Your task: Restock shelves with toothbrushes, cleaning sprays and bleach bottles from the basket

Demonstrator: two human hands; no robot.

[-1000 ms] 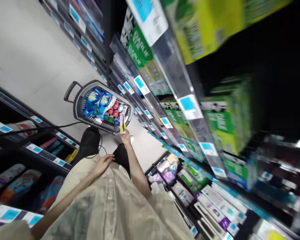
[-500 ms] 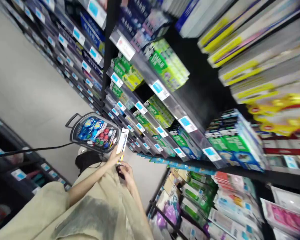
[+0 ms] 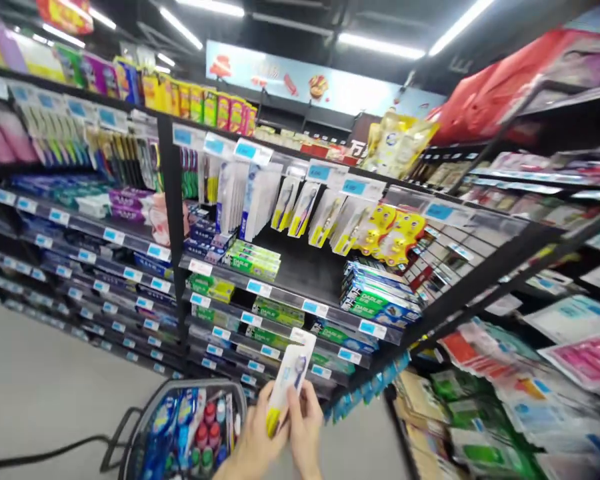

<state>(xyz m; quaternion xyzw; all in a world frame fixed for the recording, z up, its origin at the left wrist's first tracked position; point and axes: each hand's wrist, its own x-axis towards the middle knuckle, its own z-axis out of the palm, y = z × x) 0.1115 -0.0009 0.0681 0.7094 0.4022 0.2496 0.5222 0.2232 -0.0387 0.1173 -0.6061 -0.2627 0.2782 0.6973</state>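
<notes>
A toothbrush in a white and yellow package point(image 3: 289, 379) is held up in front of the shelf. My left hand point(image 3: 261, 427) grips the package's lower left side, fingers closed round it. From the right, my right hand point(image 3: 304, 421) holds the same package, its thumb pressed on the front. A dark toothbrush head shows through the clear cover. Below and to the left stands a grey shopping basket point(image 3: 130, 443) with blue packs, red-capped and green-capped bottles and other goods inside.
A tall shelf point(image 3: 300, 263) ahead holds toothpaste boxes point(image 3: 375, 303) and hanging toothbrush packs point(image 3: 330, 220). Another rack with bagged goods point(image 3: 480, 400) stands at the right. The basket's black handle point(image 3: 123, 433) sticks out leftward, with a dark strap point(image 3: 45, 457) beside it.
The view has tilted up and levelled out. The packaged toothbrush is now raised in front of the shelf. My right hand has come onto it beside my left.
</notes>
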